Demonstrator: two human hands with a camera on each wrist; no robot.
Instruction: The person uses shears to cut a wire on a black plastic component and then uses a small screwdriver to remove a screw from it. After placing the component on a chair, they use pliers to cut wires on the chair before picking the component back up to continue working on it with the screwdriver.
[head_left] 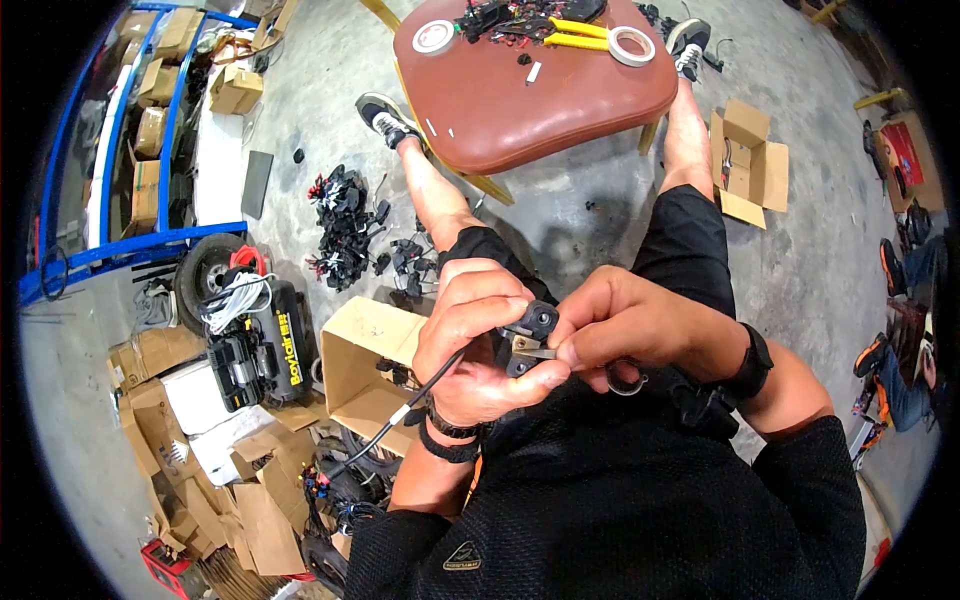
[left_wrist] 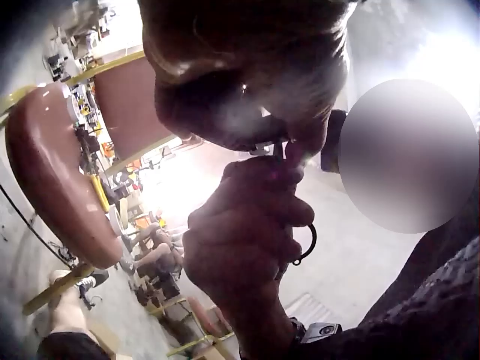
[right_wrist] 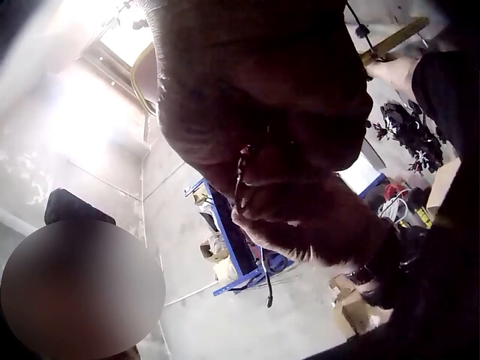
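In the head view my left hand (head_left: 468,335) grips a small black plastic part (head_left: 540,319) with round holes at its ends and a brass-coloured piece (head_left: 524,343) in the middle. A black cable (head_left: 432,380) with a white band trails below that hand. My right hand (head_left: 630,325) pinches a thin flat metal strip (head_left: 542,353), its tip against the brass-coloured piece. A dark metal ring (head_left: 628,388) curves out under the right fingers. Both hands are dark in the wrist views, and the left hand (left_wrist: 247,67) largely hides the part.
A brown padded stool (head_left: 540,120) ahead bears yellow-handled pliers (head_left: 578,36), tape rolls (head_left: 632,46) and black parts. Piled connectors (head_left: 345,225) lie on the floor. Cardboard boxes (head_left: 750,160) stand right and left; an air compressor (head_left: 285,340) and blue shelving (head_left: 150,235) are at left.
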